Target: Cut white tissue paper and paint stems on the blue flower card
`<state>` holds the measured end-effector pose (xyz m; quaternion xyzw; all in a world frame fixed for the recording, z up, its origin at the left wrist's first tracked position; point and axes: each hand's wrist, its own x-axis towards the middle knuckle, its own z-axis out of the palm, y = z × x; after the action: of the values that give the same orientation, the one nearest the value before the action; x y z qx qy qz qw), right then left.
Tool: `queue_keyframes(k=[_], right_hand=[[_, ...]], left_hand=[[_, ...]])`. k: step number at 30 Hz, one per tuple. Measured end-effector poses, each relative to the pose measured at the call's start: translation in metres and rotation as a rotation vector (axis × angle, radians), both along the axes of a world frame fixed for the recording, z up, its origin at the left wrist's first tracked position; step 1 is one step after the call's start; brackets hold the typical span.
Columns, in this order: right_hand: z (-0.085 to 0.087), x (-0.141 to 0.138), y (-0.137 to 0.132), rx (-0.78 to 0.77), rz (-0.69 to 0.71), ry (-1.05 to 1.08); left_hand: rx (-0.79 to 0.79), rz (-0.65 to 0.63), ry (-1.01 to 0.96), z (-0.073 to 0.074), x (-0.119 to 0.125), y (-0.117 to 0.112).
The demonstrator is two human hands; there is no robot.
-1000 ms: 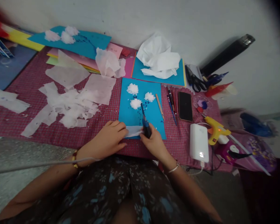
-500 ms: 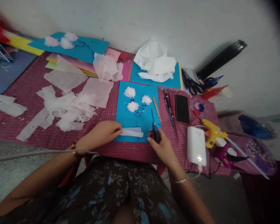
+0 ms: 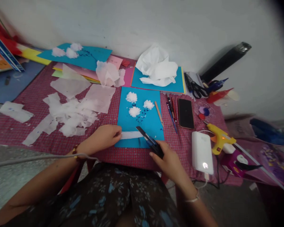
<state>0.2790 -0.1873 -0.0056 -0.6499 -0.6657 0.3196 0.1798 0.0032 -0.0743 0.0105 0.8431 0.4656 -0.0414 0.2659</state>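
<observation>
Head view: three tufts (image 3: 132, 96) already on card (image 3: 146, 121); strip (image 3: 131, 135) at card's near edge, uncut, pinched by left hand (image 3: 104, 137); scissors (image 3: 149, 141) clamped in right hand (image 3: 167, 157).

Two flower cards (image 3: 142, 126); six tissue flowers (image 3: 132, 97); one phone (image 3: 186, 108); one glue gun (image 3: 217, 134).

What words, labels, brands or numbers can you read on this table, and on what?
No text can be read in this view.
Pink paper sheet by the wall: any marks too blurred.
Striped board at far left: orange label, too blurred.
Black phone: dark screen, no text.
White power bank: a lit dot, no brand.
Dark-handled scissors in the right hand, white paper strip held by the left hand: no print.
</observation>
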Motion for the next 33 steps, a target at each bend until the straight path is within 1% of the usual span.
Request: queue_keyframes(k=[4, 7, 10, 13, 17, 21, 25, 28, 30, 33], right_hand=[[-0.003, -0.001, -0.01, 0.022, 0.063, -0.154], [-0.004, -0.001, -0.016, 0.034, 0.071, -0.283], [-0.003, 0.0, -0.017, 0.04, 0.075, -0.363], [0.0, 0.002, -0.017, 0.035, 0.077, -0.368], [0.004, 0.005, -0.02, 0.064, 0.082, -0.315], [0.0, 0.002, -0.021, 0.072, 0.132, -0.3], [-0.005, -0.001, -0.018, 0.082, 0.122, -0.336], [-0.005, -0.003, -0.017, 0.087, 0.118, -0.377], [-0.004, -0.004, -0.017, 0.097, 0.125, -0.406], [-0.002, -0.004, -0.018, 0.116, 0.138, -0.431]], left_hand=[[0.015, 0.009, -0.004, 0.0, 0.002, 0.0], [0.05, -0.013, 0.0, -0.002, 0.003, 0.0], [0.064, -0.025, 0.008, -0.003, 0.003, 0.001], [0.06, -0.021, 0.017, -0.004, 0.002, 0.002], [0.064, -0.007, 0.015, -0.006, 0.003, 0.002], [0.064, 0.001, 0.005, -0.007, 0.004, 0.002], [0.062, 0.007, -0.007, -0.01, 0.003, 0.002], [0.044, 0.01, -0.009, -0.012, 0.002, 0.003], [0.032, 0.008, -0.016, -0.011, 0.001, 0.003], [-0.02, 0.004, -0.039, -0.005, -0.001, 0.006]])
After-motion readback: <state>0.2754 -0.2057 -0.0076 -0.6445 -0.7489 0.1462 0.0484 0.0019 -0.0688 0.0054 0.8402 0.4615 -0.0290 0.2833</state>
